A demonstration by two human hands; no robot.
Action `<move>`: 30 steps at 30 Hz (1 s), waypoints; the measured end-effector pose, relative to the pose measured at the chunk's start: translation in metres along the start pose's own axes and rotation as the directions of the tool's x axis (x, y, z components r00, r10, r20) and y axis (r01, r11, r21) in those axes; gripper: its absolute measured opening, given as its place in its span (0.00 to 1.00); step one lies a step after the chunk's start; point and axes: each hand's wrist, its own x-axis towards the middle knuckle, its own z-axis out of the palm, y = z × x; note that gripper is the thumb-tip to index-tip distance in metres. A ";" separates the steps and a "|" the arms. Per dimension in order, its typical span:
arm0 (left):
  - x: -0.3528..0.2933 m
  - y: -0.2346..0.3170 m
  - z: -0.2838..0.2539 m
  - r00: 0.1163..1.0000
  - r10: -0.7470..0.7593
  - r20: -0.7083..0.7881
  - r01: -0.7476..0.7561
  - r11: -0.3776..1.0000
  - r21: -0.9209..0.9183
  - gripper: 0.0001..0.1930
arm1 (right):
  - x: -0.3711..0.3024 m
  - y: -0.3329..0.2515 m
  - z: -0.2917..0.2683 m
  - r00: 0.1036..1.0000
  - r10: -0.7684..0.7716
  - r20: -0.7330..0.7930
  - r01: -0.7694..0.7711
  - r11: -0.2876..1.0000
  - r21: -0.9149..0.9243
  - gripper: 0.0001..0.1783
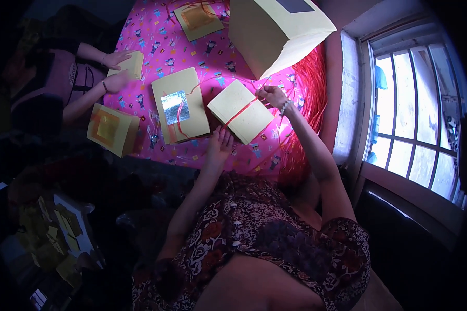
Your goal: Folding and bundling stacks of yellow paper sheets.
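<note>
A stack of cream card sheets [238, 103] lies slanted on the pink cloth, with a red plastic ribbon [242, 111] running across its top. At the stack's far right corner my right hand [273, 97] is closed in a pinch on the ribbon. My left hand [221, 144] rests palm up at the near left edge, its fingers stretched out beside the ribbon's other end. Just left of the stack is a cream folder [166, 85] with a shiny silver square; a loose red strand trails over it.
A large cream box [280, 36] stands at the back right. Many red strands [311, 103] hang along the table's right edge. A co-worker's hands [118, 72] press another cream stack at the left. Cream folders with orange [197, 19] and yellow [107, 128] patches lie nearby. A barred window [415, 114] is to the right.
</note>
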 end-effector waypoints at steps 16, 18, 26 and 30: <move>0.058 -0.033 0.009 0.978 0.080 -0.192 -0.034 0.972 0.234 0.23 | 0.089 0.104 0.023 0.980 -0.101 0.174 0.041 0.946 0.320 0.09; 0.055 -0.022 0.007 0.955 0.144 -0.261 -0.072 0.961 0.267 0.26 | 0.066 0.080 0.039 0.989 -0.066 0.136 0.054 0.995 0.085 0.09; 0.073 -0.017 0.000 0.979 0.063 -0.194 -0.061 0.998 0.019 0.30 | 0.037 0.047 0.048 0.998 0.016 0.054 -0.014 0.999 -0.040 0.07; 0.063 -0.027 0.023 0.955 0.113 -0.276 -0.028 0.955 0.296 0.30 | 0.079 0.121 0.019 0.996 -0.086 0.035 0.081 0.989 0.121 0.09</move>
